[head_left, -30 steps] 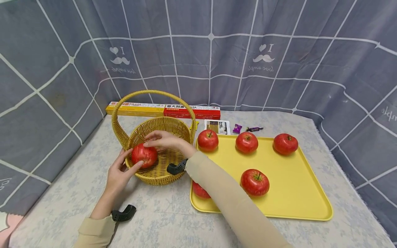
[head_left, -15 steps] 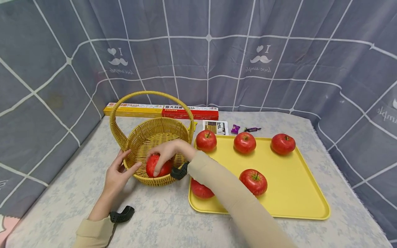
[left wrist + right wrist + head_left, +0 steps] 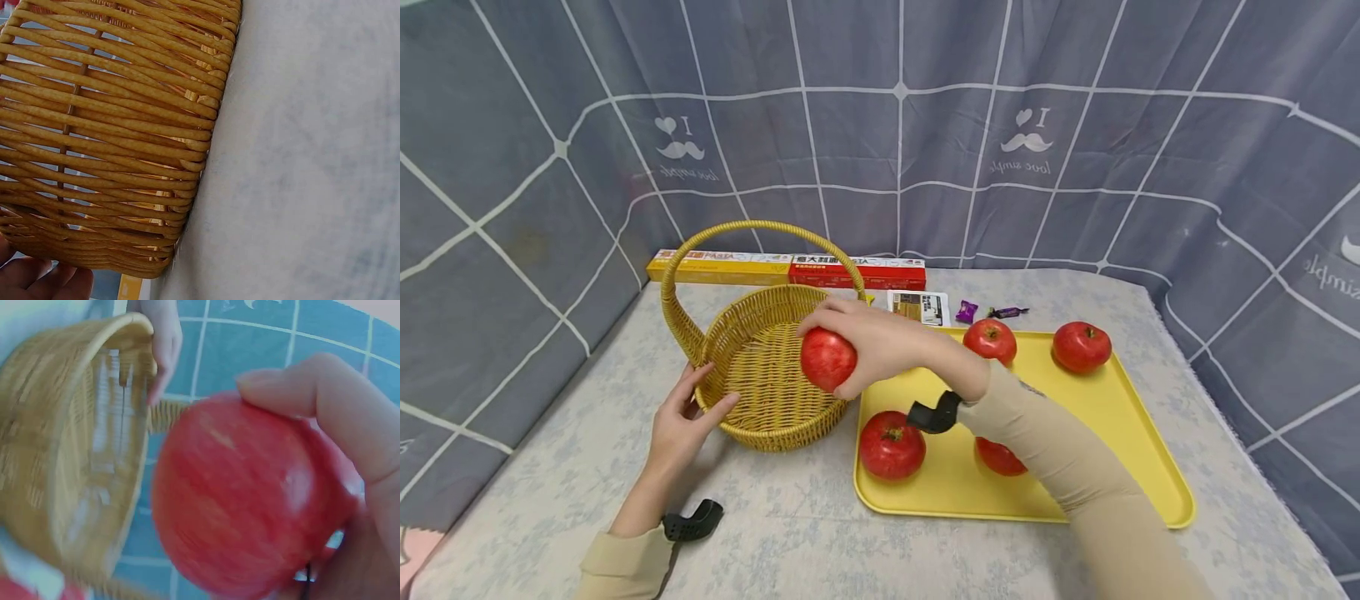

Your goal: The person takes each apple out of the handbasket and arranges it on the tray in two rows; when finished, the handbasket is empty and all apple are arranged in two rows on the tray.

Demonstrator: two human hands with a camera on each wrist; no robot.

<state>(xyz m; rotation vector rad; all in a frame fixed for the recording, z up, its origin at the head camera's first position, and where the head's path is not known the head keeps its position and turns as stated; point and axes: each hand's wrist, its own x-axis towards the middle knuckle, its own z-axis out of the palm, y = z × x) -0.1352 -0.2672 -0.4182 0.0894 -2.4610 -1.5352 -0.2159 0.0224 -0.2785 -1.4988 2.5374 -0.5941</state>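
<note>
My right hand [image 3: 887, 337] grips a red apple [image 3: 827, 360] over the right side of a yellow wicker basket [image 3: 767, 433]. In the right wrist view the thumb lies over the apple [image 3: 237, 494], which hides part of the fingers. My left hand [image 3: 681, 429] holds the basket's left rim near the foot of the arched handle, thumb toward the inside. Its fingertips show beside the weave in the left wrist view. On the yellow tray [image 3: 955, 492] lie several more apples, among them one at the front left [image 3: 891, 446]; my right hand and sleeve cover parts of the tray.
Behind the basket lie a yellow pasta box [image 3: 722, 268] and a red pasta box [image 3: 857, 273]. A flat white packet [image 3: 919, 307] and two purple wrapped sweets [image 3: 967, 312] sit behind the tray. A grey checked curtain [image 3: 850, 142] encloses the table's back and sides.
My right hand has taken hold of the apple inside the basket and lifted it up and to the right. My left hand has stayed on the basket's left rim.
</note>
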